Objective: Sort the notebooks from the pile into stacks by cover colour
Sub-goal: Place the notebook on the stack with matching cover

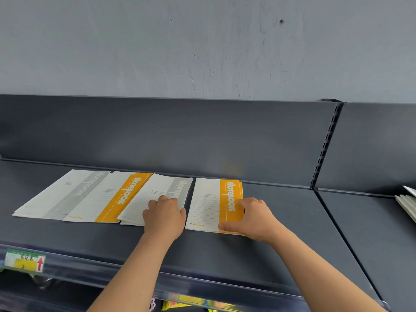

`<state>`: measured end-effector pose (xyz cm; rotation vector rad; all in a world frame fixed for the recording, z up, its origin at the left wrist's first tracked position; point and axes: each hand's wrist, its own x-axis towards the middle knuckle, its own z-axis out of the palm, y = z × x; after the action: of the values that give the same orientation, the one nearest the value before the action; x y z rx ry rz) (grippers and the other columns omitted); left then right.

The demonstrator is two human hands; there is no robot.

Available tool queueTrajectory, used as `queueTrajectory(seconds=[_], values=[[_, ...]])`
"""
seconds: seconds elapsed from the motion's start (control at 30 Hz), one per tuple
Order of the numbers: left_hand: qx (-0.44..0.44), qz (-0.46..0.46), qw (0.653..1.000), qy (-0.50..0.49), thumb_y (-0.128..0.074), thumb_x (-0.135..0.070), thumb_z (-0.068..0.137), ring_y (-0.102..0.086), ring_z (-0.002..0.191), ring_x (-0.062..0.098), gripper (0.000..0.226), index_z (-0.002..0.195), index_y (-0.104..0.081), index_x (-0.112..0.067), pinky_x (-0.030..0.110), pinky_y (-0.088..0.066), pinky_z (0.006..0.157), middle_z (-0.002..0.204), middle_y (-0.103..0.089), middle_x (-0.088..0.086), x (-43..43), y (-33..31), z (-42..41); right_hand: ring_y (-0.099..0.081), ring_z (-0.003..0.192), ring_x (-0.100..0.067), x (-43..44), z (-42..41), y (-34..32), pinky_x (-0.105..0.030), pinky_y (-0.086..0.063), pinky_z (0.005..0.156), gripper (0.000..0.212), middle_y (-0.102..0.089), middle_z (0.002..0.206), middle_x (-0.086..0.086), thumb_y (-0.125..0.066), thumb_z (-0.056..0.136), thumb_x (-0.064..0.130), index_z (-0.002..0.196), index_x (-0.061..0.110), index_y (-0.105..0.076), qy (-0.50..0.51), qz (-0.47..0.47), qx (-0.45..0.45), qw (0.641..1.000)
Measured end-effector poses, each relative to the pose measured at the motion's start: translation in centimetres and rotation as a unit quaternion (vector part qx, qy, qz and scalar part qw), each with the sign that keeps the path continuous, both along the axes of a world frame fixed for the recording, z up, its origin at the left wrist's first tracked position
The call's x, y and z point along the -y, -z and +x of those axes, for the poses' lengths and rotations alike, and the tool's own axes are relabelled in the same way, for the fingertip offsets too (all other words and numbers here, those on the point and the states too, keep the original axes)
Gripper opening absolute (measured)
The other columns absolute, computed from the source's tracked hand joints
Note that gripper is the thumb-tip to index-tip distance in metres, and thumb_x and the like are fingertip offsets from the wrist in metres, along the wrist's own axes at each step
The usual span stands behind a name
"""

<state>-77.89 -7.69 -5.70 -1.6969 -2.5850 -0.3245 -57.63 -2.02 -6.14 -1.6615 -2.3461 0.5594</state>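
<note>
Four lots of notebooks lie in a row on a dark shelf (281,221). From the left: a grey-banded stack (60,194), an orange-banded notebook (108,199) overlapping it, a second grey-banded stack (155,192), and an orange-banded stack (209,203) set apart on the right. My left hand (164,215) rests on the near right part of the second grey stack, fingers bent over its cover. My right hand (252,217) holds the right edge of the orange stack, thumb along its near corner and fingers on the orange band.
A dark back panel rises right behind the notebooks. Pale booklets (407,203) lie at the far right on the neighbouring shelf section. A green and yellow price tag (24,260) sits on the shelf's front rail at left. Coloured goods show on the shelf below.
</note>
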Motion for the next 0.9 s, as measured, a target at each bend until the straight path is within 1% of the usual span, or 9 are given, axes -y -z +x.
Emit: queueTrajectory(seconds=[0.1,0.13,0.17,0.23,0.33,0.5,0.67,0.77,0.9], values=[[-0.008,0.021,1.0,0.019,-0.04,-0.042,0.098,-0.049,0.117,0.02,0.043,0.135,-0.048,-0.022,0.031,-0.045,0.091,0.134,-0.052,0.001,0.1,-0.6,0.5,-0.051,0.108,-0.016,0.4,0.6,-0.4,-0.035,-0.048,0.091,0.068,-0.057,0.116,0.009,-0.054,0.061,0.078,0.109,0.03,-0.057,0.013,0.015,-0.022,1.0],[-0.01,0.027,0.999,0.027,-0.04,-0.042,0.098,-0.05,0.117,0.02,0.043,0.135,-0.049,-0.022,0.031,-0.045,0.092,0.134,-0.052,0.001,0.2,-0.8,0.8,-0.052,0.109,-0.016,0.6,0.8,-0.5,-0.035,-0.048,0.091,0.063,-0.058,0.118,0.009,-0.054,0.064,0.076,0.108,0.032,-0.058,0.017,0.025,-0.033,0.999],[-0.012,0.033,0.999,0.037,-0.04,-0.042,0.098,-0.051,0.117,0.02,0.042,0.134,-0.05,-0.022,0.031,-0.045,0.092,0.134,-0.053,0.0,0.2,-1.1,1.1,-0.051,0.112,-0.017,0.9,1.1,-0.8,-0.034,-0.047,0.093,0.056,-0.057,0.122,0.008,-0.057,0.071,0.069,0.112,0.03,-0.058,0.023,0.034,-0.039,0.998],[-0.015,0.048,0.997,0.057,-0.04,-0.042,0.098,-0.052,0.116,0.019,0.041,0.133,-0.051,-0.023,0.031,-0.044,0.093,0.132,-0.055,-0.002,0.3,-1.6,1.9,-0.048,0.119,-0.02,1.5,1.8,-1.3,-0.033,-0.043,0.095,0.051,-0.054,0.129,0.002,-0.057,0.085,0.053,0.122,0.017,-0.055,0.042,0.071,-0.034,0.996],[-0.014,0.071,0.993,0.094,-0.04,-0.042,0.098,-0.052,0.117,0.017,0.041,0.133,-0.051,-0.024,0.031,-0.043,0.094,0.131,-0.056,-0.003,0.4,-2.2,3.4,-0.05,0.118,-0.023,2.4,3.1,-1.6,-0.034,-0.044,0.095,0.046,-0.055,0.128,-0.005,-0.052,0.091,0.042,0.121,0.007,-0.053,0.067,0.124,-0.019,0.99],[0.017,0.097,0.982,0.16,-0.038,-0.043,0.098,-0.051,0.12,0.017,0.041,0.134,-0.05,-0.026,0.032,-0.041,0.098,0.134,-0.055,-0.005,0.9,-2.9,6.9,-0.055,0.109,-0.025,4.0,6.0,-1.7,-0.037,-0.047,0.09,0.04,-0.058,0.122,-0.008,-0.049,0.093,0.035,0.117,0.003,-0.054,0.101,0.153,-0.007,0.983],[0.03,0.109,0.968,0.222,-0.039,-0.038,0.098,-0.054,0.106,0.02,0.034,0.123,-0.057,-0.024,0.031,-0.038,0.085,0.12,-0.062,-0.005,0.7,-2.9,11.7,-0.055,0.11,-0.026,5.8,10.7,-1.7,-0.036,-0.046,0.092,0.039,-0.058,0.121,-0.008,-0.048,0.093,0.034,0.116,0.003,-0.055,0.139,0.165,0.003,0.976],[0.062,0.124,0.957,0.256,-0.042,-0.039,0.097,-0.054,0.112,0.018,0.039,0.132,-0.053,-0.026,0.031,-0.041,0.09,0.123,-0.061,-0.007,0.4,-3.0,15.5,-0.056,0.107,-0.026,6.7,14.5,-1.8,-0.036,-0.046,0.09,0.038,-0.059,0.12,-0.007,-0.048,0.093,0.034,0.115,0.004,-0.056,0.169,0.169,0.004,0.971],[0.078,0.132,0.941,0.3,-0.043,-0.038,0.097,-0.056,0.109,0.017,0.038,0.131,-0.055,-0.025,0.032,-0.045,0.092,0.12,-0.063,-0.005,0.3,-3.1,21.5,-0.055,0.111,-0.027,8.1,20.5,-2.0,-0.037,-0.044,0.094,0.039,-0.059,0.123,-0.008,-0.048,0.093,0.033,0.118,0.003,-0.056,0.212,0.172,0.005,0.962]])
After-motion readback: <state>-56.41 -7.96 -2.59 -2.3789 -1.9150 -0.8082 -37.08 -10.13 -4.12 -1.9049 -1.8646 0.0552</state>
